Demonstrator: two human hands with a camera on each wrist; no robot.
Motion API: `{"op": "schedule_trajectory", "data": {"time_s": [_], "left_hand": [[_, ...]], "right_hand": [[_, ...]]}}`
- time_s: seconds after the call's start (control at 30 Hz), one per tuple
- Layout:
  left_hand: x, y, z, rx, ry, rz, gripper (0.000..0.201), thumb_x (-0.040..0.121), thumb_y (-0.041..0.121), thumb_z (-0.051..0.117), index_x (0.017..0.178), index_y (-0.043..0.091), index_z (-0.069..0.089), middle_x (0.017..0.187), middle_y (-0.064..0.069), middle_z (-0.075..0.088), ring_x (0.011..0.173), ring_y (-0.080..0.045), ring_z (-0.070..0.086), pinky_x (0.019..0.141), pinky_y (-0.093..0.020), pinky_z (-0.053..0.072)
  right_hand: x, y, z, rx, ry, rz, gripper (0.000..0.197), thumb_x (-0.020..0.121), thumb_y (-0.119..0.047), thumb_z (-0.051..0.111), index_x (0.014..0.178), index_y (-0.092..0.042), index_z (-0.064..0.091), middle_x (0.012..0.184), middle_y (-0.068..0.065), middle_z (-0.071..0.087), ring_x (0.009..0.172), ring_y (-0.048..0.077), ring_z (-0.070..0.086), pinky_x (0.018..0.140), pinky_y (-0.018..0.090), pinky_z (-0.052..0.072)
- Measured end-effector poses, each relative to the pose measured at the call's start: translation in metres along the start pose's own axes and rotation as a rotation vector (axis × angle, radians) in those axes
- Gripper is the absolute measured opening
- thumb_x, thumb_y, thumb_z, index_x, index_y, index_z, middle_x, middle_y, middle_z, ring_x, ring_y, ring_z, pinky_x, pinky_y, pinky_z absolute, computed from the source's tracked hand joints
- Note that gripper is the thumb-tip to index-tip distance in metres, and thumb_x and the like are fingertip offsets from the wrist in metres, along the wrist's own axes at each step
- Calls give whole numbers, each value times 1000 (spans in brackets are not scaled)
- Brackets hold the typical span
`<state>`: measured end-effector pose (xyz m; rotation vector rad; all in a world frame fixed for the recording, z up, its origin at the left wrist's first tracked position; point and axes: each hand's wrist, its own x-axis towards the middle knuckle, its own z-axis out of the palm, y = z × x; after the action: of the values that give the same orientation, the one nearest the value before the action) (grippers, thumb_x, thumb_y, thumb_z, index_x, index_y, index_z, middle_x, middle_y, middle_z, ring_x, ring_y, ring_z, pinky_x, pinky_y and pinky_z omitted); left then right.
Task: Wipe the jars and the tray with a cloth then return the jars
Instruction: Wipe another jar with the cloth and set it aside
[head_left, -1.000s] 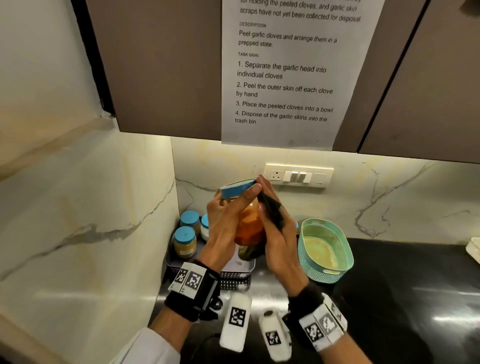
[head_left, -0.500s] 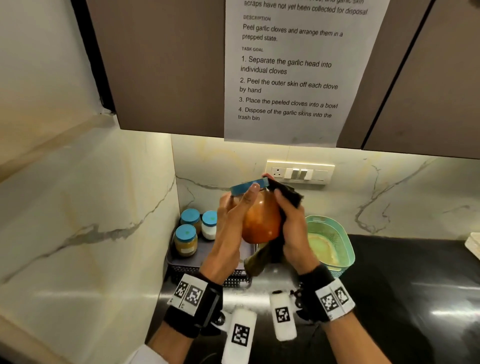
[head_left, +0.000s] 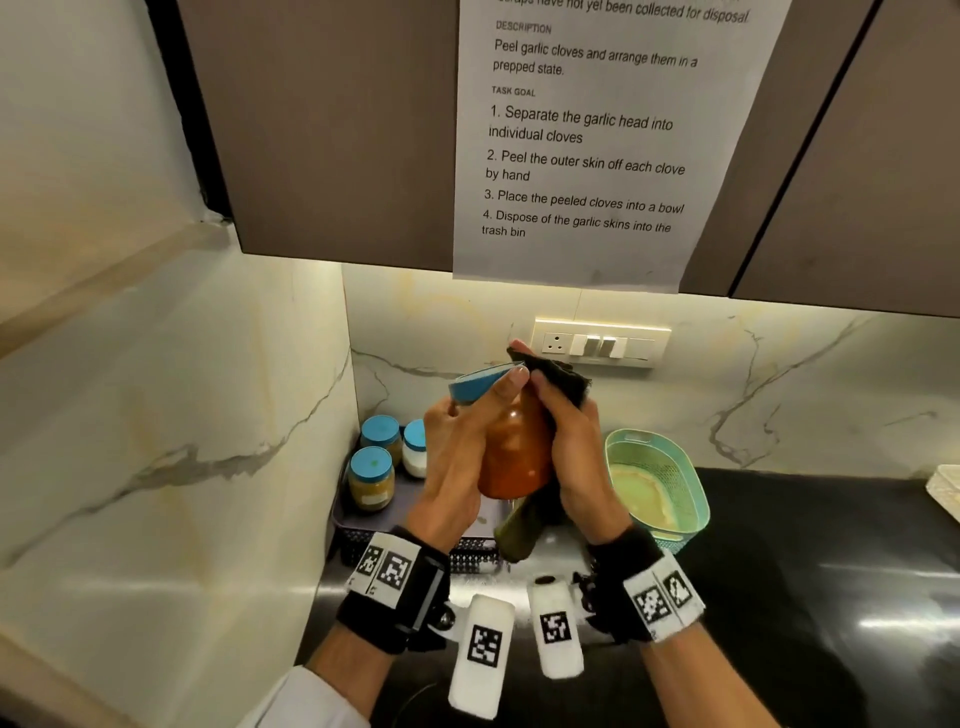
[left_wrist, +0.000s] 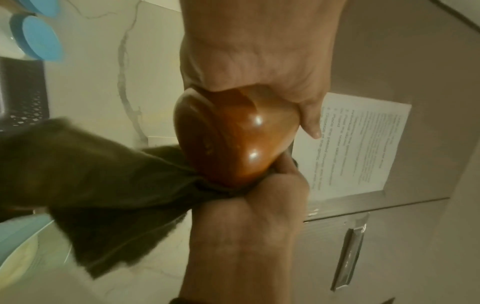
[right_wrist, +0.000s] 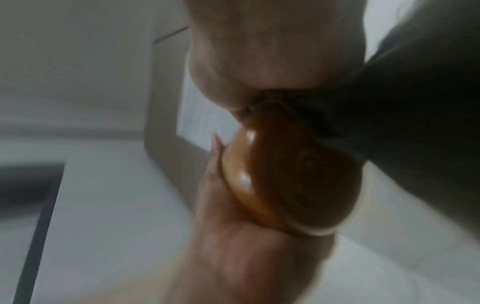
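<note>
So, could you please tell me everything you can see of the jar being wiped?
The jar looks like clear glass filled with something orange-red, rounded in body, with a blue lid. It is held tilted in the air above the tray. The left hand grips one side; the right hand presses a dark cloth against the other.

Four blue-lidded glass jars in all: one orange-filled jar (head_left: 511, 457) held up in the air, tilted, and three standing in the back left corner of the dark perforated plastic tray (head_left: 415, 545) — one with yellow-brown contents (head_left: 370, 478), one behind it (head_left: 382, 436), one with white contents (head_left: 415, 448); one dark green cloth (head_left: 558, 379); one such tray at the left end of the black countertop (head_left: 805, 571); one mint-green oval plastic basket (head_left: 660, 483) just right of the tray; two hands, left hand (head_left: 457, 467) and right hand (head_left: 579, 457); one white printed paper sheet (head_left: 587, 140) on the brown cabinet door (head_left: 337, 130); one white wall switch plate (head_left: 602, 343).
</note>
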<state>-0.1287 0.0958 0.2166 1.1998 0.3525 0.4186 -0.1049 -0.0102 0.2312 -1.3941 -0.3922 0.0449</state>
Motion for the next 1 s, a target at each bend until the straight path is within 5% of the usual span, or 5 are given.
{"op": "schedule_trajectory", "data": {"time_s": [0.17,0.37,0.53,0.8,1.0], "left_hand": [[7,3,-4,19,-19,65,66,65,66,87,105,16,70,87,3,76,68,-2,73,59,-16,55],[1,-3,0,1,-14,22,70,58,62,81,108,14,74,95,-4,82,93,-25,78,87,-43,62],[11,-2,-4,59,9,36,70,65,78,80,101,19,70,86,2,78,88,-22,75,80,-33,60],[-3,6,12,-7,-109,-96,78,69,64,72,133,21,58,126,-8,68,113,-26,67,79,-31,59],[7,6,8,31,-77,-57,57,62,61,79,101,19,74,98,-8,81,95,-33,78,92,-50,63]], "right_hand": [[-28,15,7,-101,-92,-265,48,100,-42,57,145,-25,58,144,5,64,134,24,61,109,41,53],[3,7,0,-23,25,-3,20,107,-31,55,115,-28,74,105,5,80,103,25,75,98,52,57],[-20,39,4,-133,-146,-370,48,103,-30,52,149,-45,48,161,-2,46,152,22,39,121,50,39],[22,24,-28,299,120,201,27,85,-32,67,108,-21,75,99,5,79,98,31,71,89,45,56],[-3,29,-12,191,100,-44,27,102,-25,60,127,-20,71,123,9,75,122,35,67,100,44,57]]}}
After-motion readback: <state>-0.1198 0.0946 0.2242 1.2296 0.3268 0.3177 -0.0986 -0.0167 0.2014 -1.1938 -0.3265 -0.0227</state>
